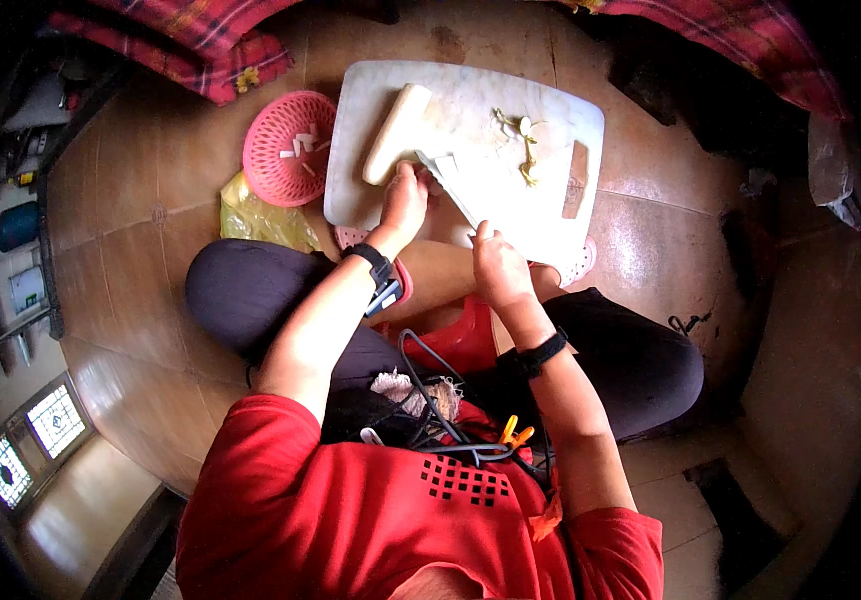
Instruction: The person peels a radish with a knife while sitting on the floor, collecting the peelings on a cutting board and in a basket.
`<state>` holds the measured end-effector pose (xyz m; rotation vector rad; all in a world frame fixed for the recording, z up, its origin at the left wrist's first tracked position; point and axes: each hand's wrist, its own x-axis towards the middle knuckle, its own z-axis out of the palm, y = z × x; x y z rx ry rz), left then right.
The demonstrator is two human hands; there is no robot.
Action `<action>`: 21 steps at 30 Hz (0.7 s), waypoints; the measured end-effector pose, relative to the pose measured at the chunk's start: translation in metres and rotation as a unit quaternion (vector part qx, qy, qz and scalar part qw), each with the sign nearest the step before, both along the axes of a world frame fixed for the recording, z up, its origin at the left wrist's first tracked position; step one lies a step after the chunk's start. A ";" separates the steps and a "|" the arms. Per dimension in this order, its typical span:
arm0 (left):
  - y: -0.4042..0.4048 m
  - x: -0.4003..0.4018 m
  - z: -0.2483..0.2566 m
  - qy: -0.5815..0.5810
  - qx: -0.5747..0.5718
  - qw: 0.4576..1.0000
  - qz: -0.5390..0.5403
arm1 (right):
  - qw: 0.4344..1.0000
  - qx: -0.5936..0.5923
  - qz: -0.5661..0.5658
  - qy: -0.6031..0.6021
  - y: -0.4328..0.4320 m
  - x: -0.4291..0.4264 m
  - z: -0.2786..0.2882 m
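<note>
A marble-patterned cutting board point(468, 82) lies in front of me. On its left part rests a long peeled white vegetable, perhaps a radish point(398, 135). My left hand point(405, 201) is at the vegetable's lower end, its fingertips near the tip of a knife; whether it grips a piece there is hard to tell in the glare. My right hand point(500, 266) is closed on the handle end of the knife point(449, 187), whose blade slants up to the left. A white piece lies against the blade. Greenish stem trimmings point(526, 142) are on the board's right part.
Left of the board stands a pink plastic basket point(258, 161) holding several white pieces. A yellow plastic bag point(269, 217) lies below it. My crossed legs and pink clogs point(584, 262) are close to the board. Cables point(430, 390) and an orange clip point(514, 435) are on my lap.
</note>
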<state>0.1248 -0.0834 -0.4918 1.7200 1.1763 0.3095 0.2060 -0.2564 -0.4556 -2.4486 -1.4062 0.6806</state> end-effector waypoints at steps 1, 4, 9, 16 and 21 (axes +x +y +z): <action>0.000 -0.004 -0.012 0.009 0.070 0.997 -0.010 | 1.000 -0.004 0.001 0.000 -0.003 0.000 0.005; 0.003 -0.008 -0.030 0.027 0.175 0.984 -0.027 | 1.000 -0.011 0.012 0.006 -0.008 0.003 0.031; -0.003 0.002 -0.006 -0.074 -0.092 0.992 0.033 | 0.999 -0.019 0.033 0.009 -0.018 0.003 0.048; -0.004 0.000 -0.008 -0.095 -0.101 0.989 0.050 | 0.999 -0.013 0.046 0.013 -0.020 0.003 0.038; 0.005 -0.009 -0.027 -0.014 0.007 0.999 -0.037 | 0.999 -0.021 0.033 -0.006 -0.013 -0.011 0.022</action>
